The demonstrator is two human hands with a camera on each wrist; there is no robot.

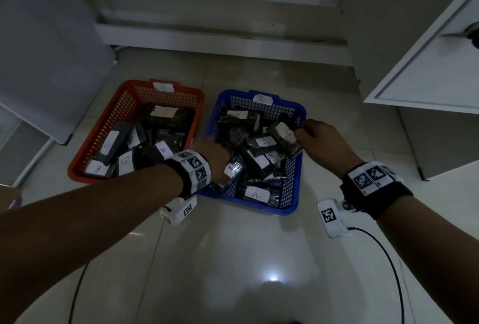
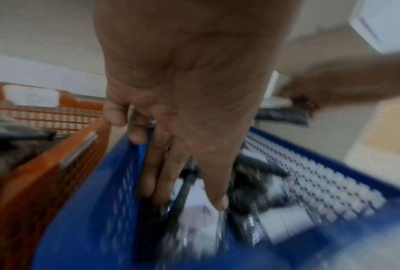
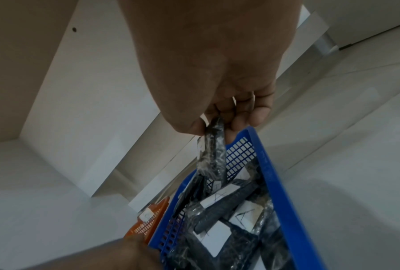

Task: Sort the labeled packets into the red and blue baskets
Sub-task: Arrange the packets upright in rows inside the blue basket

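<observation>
Right hand (image 1: 325,142) pinches a dark plastic-wrapped packet (image 1: 284,137) by its end between thumb and curled fingers, holding it over the far right side of the blue basket (image 1: 290,189); the right wrist view shows the packet hanging from the fingertips (image 3: 240,122) just inside the basket's mesh wall. The label on it looks like an A, though it is hard to read. The left hand (image 1: 213,159) reaches down into the near left part of the same basket, its fingers (image 2: 169,182) extended among the packets there and touching a white-labelled one (image 1: 233,168); the blurred left wrist view does not make plain whether they have closed on it. The blue basket carries an A tag (image 1: 262,99) on its far rim and holds many packets marked A, while the red basket (image 1: 103,132) just beside it to the left has its own tag (image 1: 163,87), too faint to read, and holds packets marked B. No loose packets are visible on the pale tiled floor (image 1: 233,259) around the baskets, so the sorting appears nearly finished, with the packet in the right hand probably among the last to be dropped in.
</observation>
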